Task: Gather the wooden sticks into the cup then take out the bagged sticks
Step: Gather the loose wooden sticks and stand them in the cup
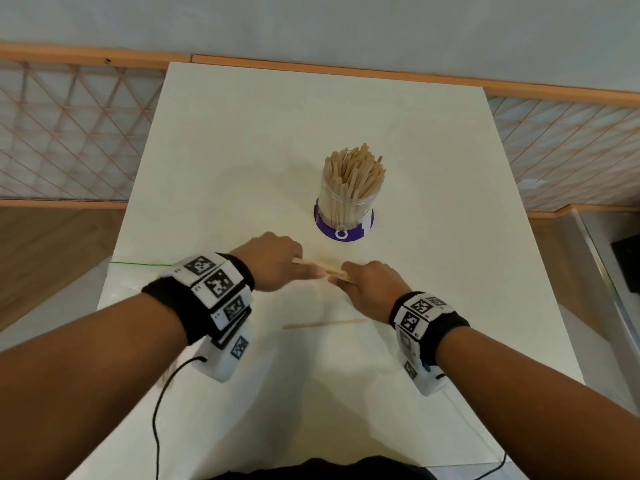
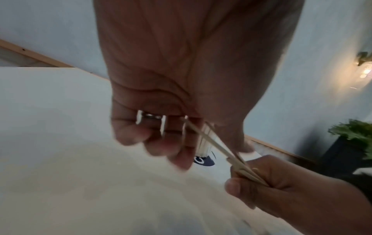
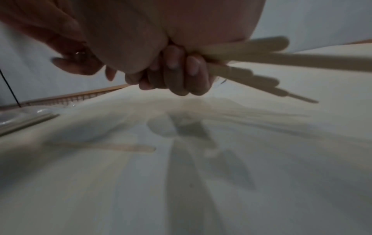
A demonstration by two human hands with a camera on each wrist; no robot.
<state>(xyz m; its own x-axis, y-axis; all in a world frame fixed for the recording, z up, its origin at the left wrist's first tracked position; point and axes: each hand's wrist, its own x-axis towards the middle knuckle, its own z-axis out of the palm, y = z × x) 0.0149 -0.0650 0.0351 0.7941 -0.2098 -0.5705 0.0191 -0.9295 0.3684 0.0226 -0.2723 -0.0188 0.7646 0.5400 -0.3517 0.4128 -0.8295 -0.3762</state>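
Observation:
A clear cup point(image 1: 348, 199) with a purple base stands mid-table, packed with upright wooden sticks point(image 1: 353, 171). In front of it my two hands meet over the table. My right hand point(image 1: 365, 282) has its fingers point(image 3: 177, 74) curled round a small bundle of sticks point(image 3: 281, 61). The other end of that bundle point(image 1: 322, 266) lies between the thumb and fingers of my left hand point(image 1: 277, 266), which pinches it point(image 2: 219, 147). One loose stick point(image 1: 325, 323) lies flat on the table near my wrists, also seen blurred as a stick point(image 3: 120, 147) below the right hand.
The white table point(image 1: 311, 109) runs back to a wall with a wooden rail. A clear plastic bag point(image 3: 22, 119) holding sticks lies at the table's left edge. Lattice railings flank the table. A black cable point(image 1: 156, 410) hangs from my left wrist.

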